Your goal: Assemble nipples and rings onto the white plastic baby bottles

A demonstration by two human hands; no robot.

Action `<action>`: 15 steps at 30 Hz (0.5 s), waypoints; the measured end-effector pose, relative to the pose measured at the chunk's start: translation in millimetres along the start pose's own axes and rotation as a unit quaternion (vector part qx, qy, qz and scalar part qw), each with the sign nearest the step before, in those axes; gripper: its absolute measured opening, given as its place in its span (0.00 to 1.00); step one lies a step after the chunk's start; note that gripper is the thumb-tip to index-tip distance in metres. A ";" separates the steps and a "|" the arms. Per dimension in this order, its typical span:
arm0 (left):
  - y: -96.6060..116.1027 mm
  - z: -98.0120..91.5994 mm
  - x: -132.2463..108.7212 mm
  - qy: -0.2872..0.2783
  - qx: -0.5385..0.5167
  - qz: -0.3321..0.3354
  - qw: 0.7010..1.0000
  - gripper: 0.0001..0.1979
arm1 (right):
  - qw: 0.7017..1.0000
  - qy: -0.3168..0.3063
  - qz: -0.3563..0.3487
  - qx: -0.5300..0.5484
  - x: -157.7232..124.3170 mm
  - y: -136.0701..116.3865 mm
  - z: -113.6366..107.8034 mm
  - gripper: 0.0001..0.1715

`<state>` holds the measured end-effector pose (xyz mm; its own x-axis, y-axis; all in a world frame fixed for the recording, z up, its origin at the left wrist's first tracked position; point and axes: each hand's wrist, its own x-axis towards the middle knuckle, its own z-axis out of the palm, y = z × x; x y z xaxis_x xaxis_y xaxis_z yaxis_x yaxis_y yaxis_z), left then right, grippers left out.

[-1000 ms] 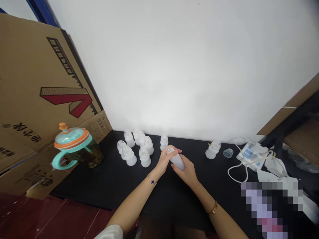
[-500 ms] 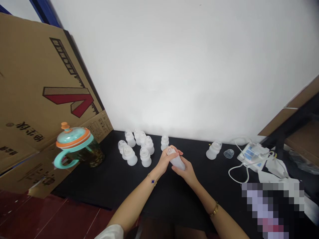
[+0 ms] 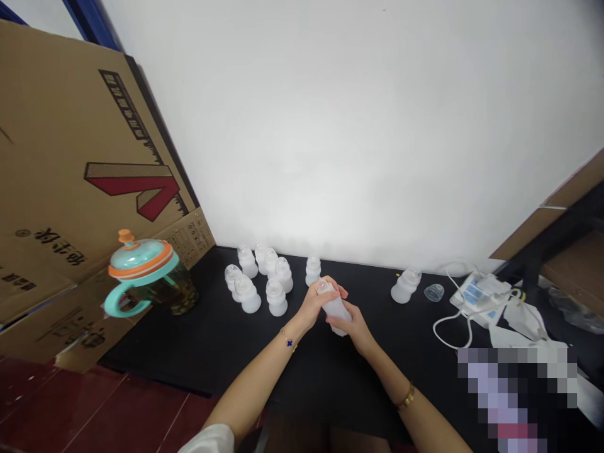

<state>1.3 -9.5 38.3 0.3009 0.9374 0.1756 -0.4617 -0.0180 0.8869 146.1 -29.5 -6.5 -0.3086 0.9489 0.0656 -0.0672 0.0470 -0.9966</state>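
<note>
A white bottle with a clear top (image 3: 334, 308) is held tilted between both hands over the black table (image 3: 212, 352). Wrapped round its upper end is my left hand (image 3: 311, 304). My right hand (image 3: 355, 327) grips the lower part, thumb across the front. Just behind the hands stands a single white bottle (image 3: 313, 270). To the left, several similar bottles (image 3: 248, 294) stand in a loose group. One more bottle (image 3: 406, 286) is on the right, with a clear cap (image 3: 433, 292) lying beside it.
At the left stands a large jug (image 3: 155, 277) with a turquoise handle and orange-rimmed lid, by a big cardboard box (image 3: 56, 157). White cables and a power strip (image 3: 481, 299) lie at the right. A white wall (image 3: 330, 126) rises behind the table.
The held bottle's lower end shows more below my right hand, whose fingers have shifted slightly on it. The view has moved a little.
</note>
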 end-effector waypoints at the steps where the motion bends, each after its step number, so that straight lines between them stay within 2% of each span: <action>1: -0.7 -0.5 0.2 -0.001 -0.002 -0.001 1.000 0.11 | 1.000 -0.005 0.009 0.011 0.0 -0.2 0.3 0.20; 6: -3.2 -2.8 0.6 -0.002 -0.010 -0.007 1.000 0.11 | 0.996 -0.042 0.046 0.070 -0.7 -3.6 3.4 0.22; 15: 0.6 -1.3 -0.9 -0.015 -0.019 -0.012 1.000 0.11 | 0.975 -0.123 0.044 0.182 -2.7 -1.5 5.0 0.17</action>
<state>-0.3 -9.9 38.1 0.3368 0.9264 0.1683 -0.4854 0.0177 0.8741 142.3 -33.7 -5.0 -0.5426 0.8392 0.0357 -0.3492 -0.1867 -0.9183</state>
